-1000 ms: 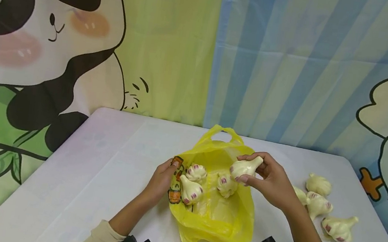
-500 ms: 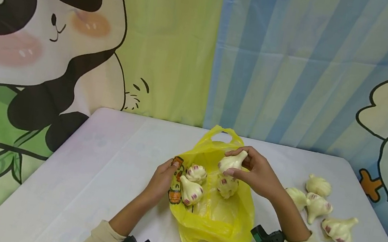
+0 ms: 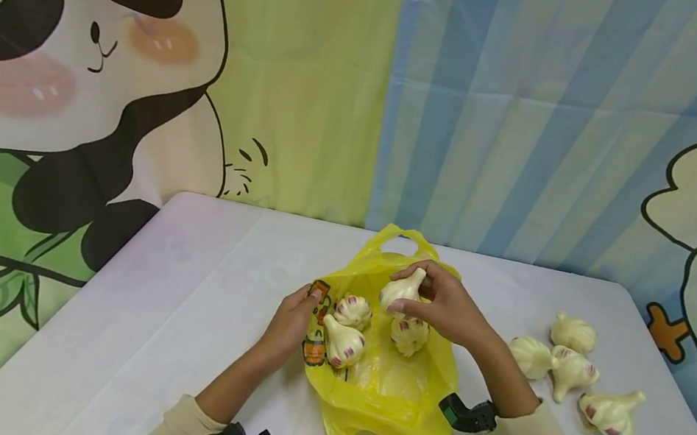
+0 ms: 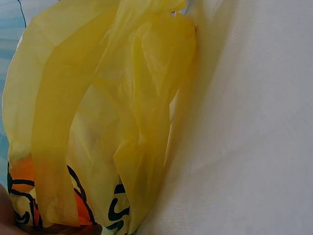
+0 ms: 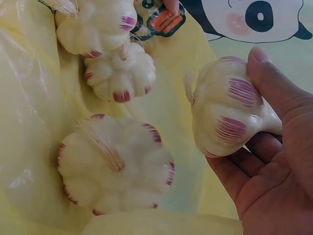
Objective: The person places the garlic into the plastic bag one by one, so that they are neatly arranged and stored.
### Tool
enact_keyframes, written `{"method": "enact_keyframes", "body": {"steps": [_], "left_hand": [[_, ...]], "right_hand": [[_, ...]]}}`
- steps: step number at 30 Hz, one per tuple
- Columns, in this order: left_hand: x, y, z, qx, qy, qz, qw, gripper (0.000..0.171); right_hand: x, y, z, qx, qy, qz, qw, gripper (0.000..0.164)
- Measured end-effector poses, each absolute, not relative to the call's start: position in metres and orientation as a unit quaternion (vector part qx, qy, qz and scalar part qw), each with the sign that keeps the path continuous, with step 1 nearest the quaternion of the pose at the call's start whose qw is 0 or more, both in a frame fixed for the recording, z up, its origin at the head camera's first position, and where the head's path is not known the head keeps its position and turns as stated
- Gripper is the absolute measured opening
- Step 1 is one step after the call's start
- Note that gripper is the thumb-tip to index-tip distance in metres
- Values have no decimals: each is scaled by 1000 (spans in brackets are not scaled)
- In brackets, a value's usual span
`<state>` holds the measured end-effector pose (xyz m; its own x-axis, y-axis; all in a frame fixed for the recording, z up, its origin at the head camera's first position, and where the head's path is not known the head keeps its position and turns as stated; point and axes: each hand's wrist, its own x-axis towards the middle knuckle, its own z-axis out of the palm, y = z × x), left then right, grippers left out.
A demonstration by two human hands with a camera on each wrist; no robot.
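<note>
My right hand (image 3: 443,305) grips a garlic bulb (image 3: 401,292) between thumb and fingers, over the mouth of a yellow plastic bag (image 3: 376,400). In the right wrist view this garlic bulb (image 5: 230,107) shows purple streaks, with its stem toward the palm. My left hand (image 3: 290,321) pinches the bag's left rim beside an orange printed figure (image 3: 313,346). Inside the bag lie three more bulbs: a rear-left bulb (image 3: 352,311), a front-left bulb (image 3: 342,343) and a right-hand bulb (image 3: 409,336) just below the held one. The left wrist view shows mostly the yellow bag (image 4: 98,98).
Right of the bag, several loose garlic bulbs (image 3: 573,369) lie on the white table (image 3: 170,341). One bag handle (image 3: 402,236) points to the back, the other toward the front. A curtain printed with a panda (image 3: 98,48) hangs behind the table.
My right hand has moved left with the garlic bulb, from the bag's right side to over its middle. My left hand keeps its hold on the rim.
</note>
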<state>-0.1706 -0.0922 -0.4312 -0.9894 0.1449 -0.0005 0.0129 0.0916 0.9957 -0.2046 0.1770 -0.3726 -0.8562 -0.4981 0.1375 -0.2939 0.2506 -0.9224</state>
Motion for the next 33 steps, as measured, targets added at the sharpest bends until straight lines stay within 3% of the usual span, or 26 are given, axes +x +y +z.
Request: {"method": "enact_keyframes", "body": {"steps": [33], "left_hand": [[-171, -92, -429, 50, 739, 670, 40, 41]], "right_hand": [[-213, 158, -406, -253, 866, -417, 106, 41]]}}
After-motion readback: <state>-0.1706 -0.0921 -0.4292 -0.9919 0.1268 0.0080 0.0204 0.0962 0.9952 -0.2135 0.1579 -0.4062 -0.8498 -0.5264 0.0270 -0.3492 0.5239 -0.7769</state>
